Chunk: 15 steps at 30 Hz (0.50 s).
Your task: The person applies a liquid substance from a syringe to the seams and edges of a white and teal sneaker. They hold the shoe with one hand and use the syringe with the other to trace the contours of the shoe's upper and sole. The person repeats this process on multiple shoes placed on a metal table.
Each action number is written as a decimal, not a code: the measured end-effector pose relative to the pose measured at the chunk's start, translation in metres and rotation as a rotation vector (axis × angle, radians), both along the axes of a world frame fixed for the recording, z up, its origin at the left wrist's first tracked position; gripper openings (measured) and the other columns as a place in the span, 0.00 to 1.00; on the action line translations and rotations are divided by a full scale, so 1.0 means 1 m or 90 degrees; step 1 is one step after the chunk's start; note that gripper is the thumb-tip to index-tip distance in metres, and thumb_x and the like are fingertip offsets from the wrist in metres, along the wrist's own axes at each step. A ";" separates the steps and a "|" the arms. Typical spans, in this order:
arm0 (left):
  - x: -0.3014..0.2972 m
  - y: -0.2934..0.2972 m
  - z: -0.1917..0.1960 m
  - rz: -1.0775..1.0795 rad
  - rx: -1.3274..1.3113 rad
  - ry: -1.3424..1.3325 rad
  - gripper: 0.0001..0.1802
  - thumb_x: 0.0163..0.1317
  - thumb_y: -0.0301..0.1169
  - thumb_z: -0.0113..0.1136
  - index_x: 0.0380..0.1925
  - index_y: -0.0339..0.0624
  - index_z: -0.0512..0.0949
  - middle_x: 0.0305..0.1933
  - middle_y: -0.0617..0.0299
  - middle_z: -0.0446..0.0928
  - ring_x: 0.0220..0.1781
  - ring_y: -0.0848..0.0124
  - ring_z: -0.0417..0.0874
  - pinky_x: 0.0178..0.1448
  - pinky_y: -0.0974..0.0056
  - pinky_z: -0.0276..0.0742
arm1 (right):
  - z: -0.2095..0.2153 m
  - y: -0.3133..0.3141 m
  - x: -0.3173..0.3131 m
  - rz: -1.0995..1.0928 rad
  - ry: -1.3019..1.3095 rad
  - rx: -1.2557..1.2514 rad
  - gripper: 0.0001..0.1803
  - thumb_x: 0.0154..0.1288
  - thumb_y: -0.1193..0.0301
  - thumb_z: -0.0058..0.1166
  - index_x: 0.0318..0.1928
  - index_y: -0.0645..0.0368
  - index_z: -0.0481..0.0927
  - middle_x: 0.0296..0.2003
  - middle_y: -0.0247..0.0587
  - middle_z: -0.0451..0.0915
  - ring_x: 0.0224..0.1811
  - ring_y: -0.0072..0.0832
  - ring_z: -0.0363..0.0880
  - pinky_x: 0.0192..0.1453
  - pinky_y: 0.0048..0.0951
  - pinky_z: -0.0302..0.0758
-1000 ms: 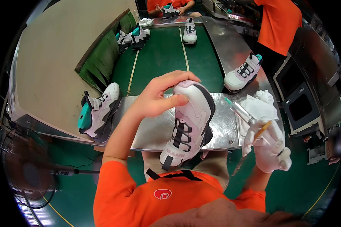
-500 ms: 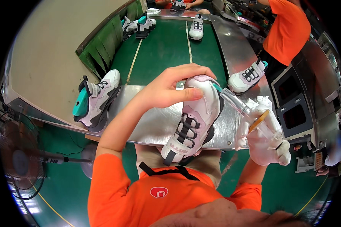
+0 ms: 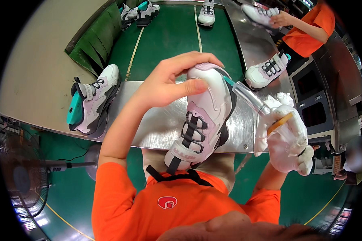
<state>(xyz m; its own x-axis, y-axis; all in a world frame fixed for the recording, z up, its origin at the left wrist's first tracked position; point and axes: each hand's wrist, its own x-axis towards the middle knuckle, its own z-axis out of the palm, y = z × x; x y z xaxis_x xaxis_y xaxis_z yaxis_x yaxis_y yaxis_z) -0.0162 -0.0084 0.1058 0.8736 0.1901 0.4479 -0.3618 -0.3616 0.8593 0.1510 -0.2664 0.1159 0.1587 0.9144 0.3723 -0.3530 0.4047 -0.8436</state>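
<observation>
A white and pale-pink sneaker (image 3: 203, 116) with black laces tilts in front of me, toe away and heel toward my lap. Bare and closed around its toe, my left hand (image 3: 175, 82) has the thumb on the upper and the fingers over the tip. My right hand (image 3: 283, 130), in a white glove with a tan band round it, grips a slim tool with a clear tubular shaft (image 3: 251, 98). The tool's teal tip (image 3: 228, 80) meets the edge between upper and sole by the toe; whether it is bristle cannot be made out.
A metal ledge (image 3: 149, 134) borders a green conveyor belt (image 3: 169, 36). One sneaker (image 3: 94, 102) with a teal insert stands at left, another (image 3: 267, 72) at right; more lie on the belt. A co-worker (image 3: 309, 30) handles a sneaker at far right. A fan (image 3: 22, 172) stands lower left.
The held sneaker and both hands sit slightly higher and farther left in view; the tool's tip stays at the toe edge. The co-worker's hand now shows with a blurred sneaker.
</observation>
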 end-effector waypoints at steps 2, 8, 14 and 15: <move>-0.002 0.002 -0.003 0.012 -0.045 0.001 0.32 0.61 0.42 0.65 0.59 0.30 0.73 0.56 0.56 0.76 0.55 0.69 0.78 0.60 0.65 0.73 | -0.006 0.007 0.001 -0.006 0.026 -0.008 0.62 0.24 0.53 0.67 0.63 0.77 0.64 0.41 0.66 0.76 0.32 0.48 0.78 0.30 0.37 0.76; -0.004 0.016 -0.017 0.069 -0.106 0.003 0.37 0.62 0.49 0.65 0.60 0.30 0.72 0.55 0.55 0.78 0.54 0.70 0.79 0.59 0.66 0.74 | -0.027 0.028 -0.001 -0.059 0.112 -0.066 0.60 0.24 0.55 0.67 0.61 0.79 0.66 0.42 0.68 0.76 0.33 0.49 0.79 0.31 0.38 0.76; -0.008 0.037 -0.043 0.135 -0.157 0.007 0.41 0.62 0.53 0.64 0.63 0.28 0.69 0.56 0.54 0.77 0.57 0.69 0.78 0.61 0.67 0.72 | -0.043 0.046 -0.003 -0.086 0.168 -0.121 0.58 0.24 0.57 0.67 0.59 0.81 0.67 0.42 0.70 0.77 0.34 0.50 0.80 0.33 0.39 0.77; -0.008 0.039 -0.048 0.143 -0.173 -0.009 0.38 0.63 0.50 0.64 0.62 0.30 0.70 0.56 0.55 0.77 0.56 0.70 0.78 0.61 0.67 0.72 | -0.045 0.049 -0.004 -0.089 0.176 -0.130 0.58 0.24 0.57 0.67 0.59 0.82 0.67 0.42 0.70 0.77 0.34 0.50 0.80 0.33 0.39 0.77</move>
<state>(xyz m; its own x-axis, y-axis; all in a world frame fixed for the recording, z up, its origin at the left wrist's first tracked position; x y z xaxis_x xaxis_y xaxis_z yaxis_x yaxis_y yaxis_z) -0.0243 0.0306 0.0581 0.7902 0.4910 0.3669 -0.3122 -0.1926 0.9303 0.1469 -0.2176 0.0706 0.3556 0.9280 0.1108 -0.5317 0.2984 -0.7926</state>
